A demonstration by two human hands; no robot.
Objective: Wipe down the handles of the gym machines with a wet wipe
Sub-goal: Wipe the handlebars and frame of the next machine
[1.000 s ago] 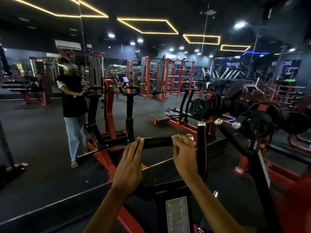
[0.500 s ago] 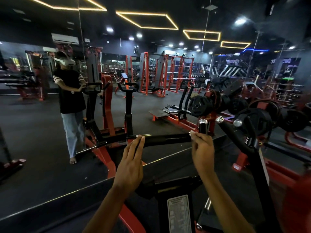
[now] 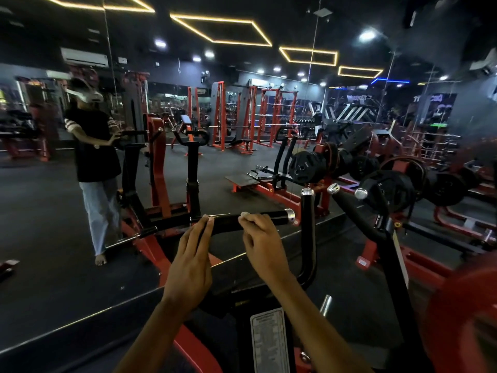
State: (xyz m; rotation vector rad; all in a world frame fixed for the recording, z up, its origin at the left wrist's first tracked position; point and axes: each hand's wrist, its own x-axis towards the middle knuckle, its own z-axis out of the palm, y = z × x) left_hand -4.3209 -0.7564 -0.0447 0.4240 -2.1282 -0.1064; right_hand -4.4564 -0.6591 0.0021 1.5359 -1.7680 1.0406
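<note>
- Moved since the earlier frame: right hand (image 3: 262, 238) sits further left along the horizontal handle (image 3: 258, 218), back from the chrome end cap (image 3: 290, 215) it was near half a second ago; left hand (image 3: 192, 261) unchanged in place.
- Right hand: centre of frame, fingers curled over the black handle, a small white wet wipe (image 3: 245, 214) pinched at the fingertips against the bar.
- Left hand: just left of centre, fingers straight and together, tips touching the same handle, holding nothing.
- Handle: black, horizontal, mid-frame, part of a red and black gym machine (image 3: 308, 238).
- Label plate (image 3: 267, 343): lower centre, text unreadable.
- Weight plates (image 3: 387, 191): right of centre, on neighbouring machines.
- Mirror reflection (image 3: 94, 157): left of frame, a standing person in dark top and light trousers.
</note>
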